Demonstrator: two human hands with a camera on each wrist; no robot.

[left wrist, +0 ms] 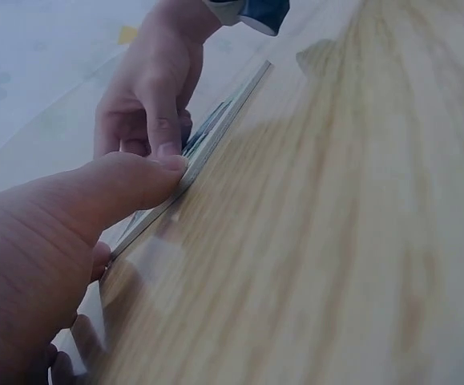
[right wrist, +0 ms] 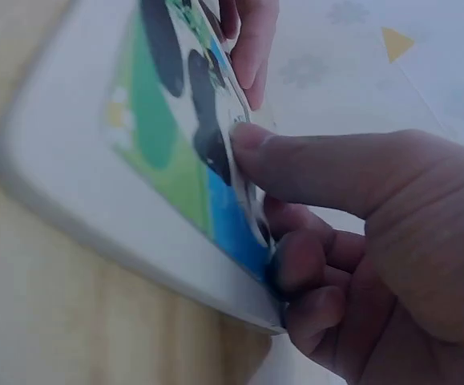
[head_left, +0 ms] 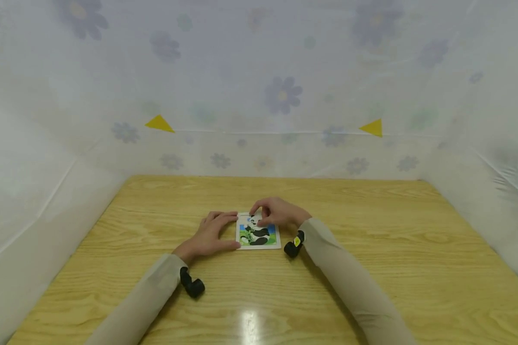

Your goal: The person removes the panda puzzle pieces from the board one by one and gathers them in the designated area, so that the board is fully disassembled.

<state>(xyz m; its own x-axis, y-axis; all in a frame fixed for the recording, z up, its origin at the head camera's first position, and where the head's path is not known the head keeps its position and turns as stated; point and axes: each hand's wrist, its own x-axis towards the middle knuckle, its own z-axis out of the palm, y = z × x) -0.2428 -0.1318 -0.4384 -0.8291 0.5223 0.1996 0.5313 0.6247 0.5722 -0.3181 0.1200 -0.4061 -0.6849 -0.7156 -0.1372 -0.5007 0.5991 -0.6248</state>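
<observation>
A small white-framed panda puzzle board [head_left: 265,247] lies flat on the wooden table in the head view. My left hand [head_left: 211,235] holds its left side, thumb at the near corner and fingers at the far corner. The left wrist view has that thumb [left wrist: 135,184] against the board's thin near edge. Over the panda's head, my right hand [head_left: 280,212] pinches a puzzle piece [head_left: 253,221] between thumb and forefinger. Seen from the right wrist, the thumb [right wrist: 296,164] presses on the piece's edge, which stands slightly proud of the picture; the forefinger is mostly hidden behind it.
The wooden table [head_left: 371,268] extends around the board on all sides. White flower-patterned sheeting [head_left: 224,86] rises behind and at both sides, with two yellow triangles [head_left: 159,123] on the back. A black wrist camera [head_left: 193,285] sits on the left cuff, another [head_left: 293,245] on the right.
</observation>
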